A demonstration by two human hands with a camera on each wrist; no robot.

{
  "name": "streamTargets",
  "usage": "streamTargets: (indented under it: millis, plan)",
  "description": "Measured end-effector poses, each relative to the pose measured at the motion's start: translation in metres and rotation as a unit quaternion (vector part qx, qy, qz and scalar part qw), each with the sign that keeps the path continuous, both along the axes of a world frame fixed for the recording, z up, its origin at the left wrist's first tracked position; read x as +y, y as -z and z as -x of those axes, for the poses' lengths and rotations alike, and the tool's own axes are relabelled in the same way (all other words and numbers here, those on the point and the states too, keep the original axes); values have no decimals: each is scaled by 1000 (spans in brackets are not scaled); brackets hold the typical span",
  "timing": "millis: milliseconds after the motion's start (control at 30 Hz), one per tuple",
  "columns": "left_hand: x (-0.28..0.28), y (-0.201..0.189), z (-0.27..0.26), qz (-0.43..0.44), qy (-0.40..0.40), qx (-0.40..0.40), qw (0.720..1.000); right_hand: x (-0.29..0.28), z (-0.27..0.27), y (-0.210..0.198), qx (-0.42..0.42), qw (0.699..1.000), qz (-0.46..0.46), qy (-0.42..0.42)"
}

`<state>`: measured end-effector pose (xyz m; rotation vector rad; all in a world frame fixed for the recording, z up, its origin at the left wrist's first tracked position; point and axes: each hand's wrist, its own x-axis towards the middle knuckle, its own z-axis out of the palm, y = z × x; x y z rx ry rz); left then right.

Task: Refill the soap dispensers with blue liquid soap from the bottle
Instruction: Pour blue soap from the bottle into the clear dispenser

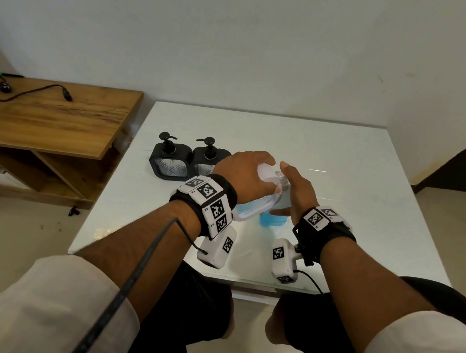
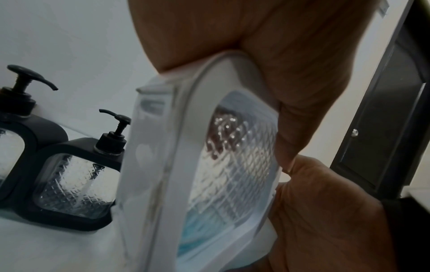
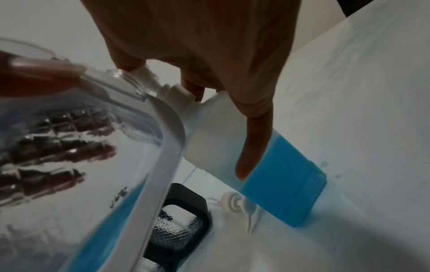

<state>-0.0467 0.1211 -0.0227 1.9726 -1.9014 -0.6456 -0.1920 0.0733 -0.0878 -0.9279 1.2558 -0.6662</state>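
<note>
Left hand point(image 1: 244, 174) grips the top of a white-framed dispenser point(image 2: 209, 165), fingers wrapped over its upper edge; their tips show only as dark smears through the patterned clear panel. Dispenser is tilted, a shallow pool of blue soap in its low corner, pump off. Right hand point(image 1: 295, 190) holds the bottle point(image 3: 267, 165) by its neck end, thumb laid down the side, other fingers curled near the white threaded neck point(image 3: 172, 92); the exact pinch there is hidden behind the hand. Bottle is about half full of blue, leaning with its neck up against the dispenser's clear opening point(image 3: 130, 81). Whether soap is flowing I can't tell: the joint is blurred on the wrist cams and covered by both hands from the head cam. Bottle base sits at or just above the table point(image 1: 340, 163); contact unclear. A loose white pump point(image 3: 235, 202) lies on the table under the bottle, its tube only partly visible. Two black dispensers point(image 1: 168, 158) point(image 1: 206, 157) stand side by side, touching, behind-left of the hands, pumps on, panels look clear; the right one is partly hidden by the left wrist. Wooden desk point(image 1: 48, 115) off to the left with a cable point(image 1: 36, 93), cut off at the frame edge.
</note>
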Motion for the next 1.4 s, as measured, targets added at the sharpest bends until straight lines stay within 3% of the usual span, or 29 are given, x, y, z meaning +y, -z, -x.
streamTargets:
  millis: [333, 533, 700, 1100, 1233, 1400]
  plan:
    - [-1, -1, 0, -2, -4, 1, 1000, 4, 1, -1, 7, 1000, 12, -21]
    - [-2, -3, -2, -2, -2, -11, 1000, 6, 8, -2, -44, 995, -45, -72]
    - [0, -4, -2, -5, 3, -8, 1000, 6, 5, 0, -11, 1000, -2, -21]
    - [2, -6, 1, -4, 5, -3, 1000, 6, 3, -3, 4, 1000, 8, 5]
    - [1, -6, 0, -3, 2, -6, 1000, 8, -2, -5, 6, 999, -17, -28]
    - [3, -6, 2, -2, -4, -2, 1000, 7, -2, -5, 18, 1000, 2, 9]
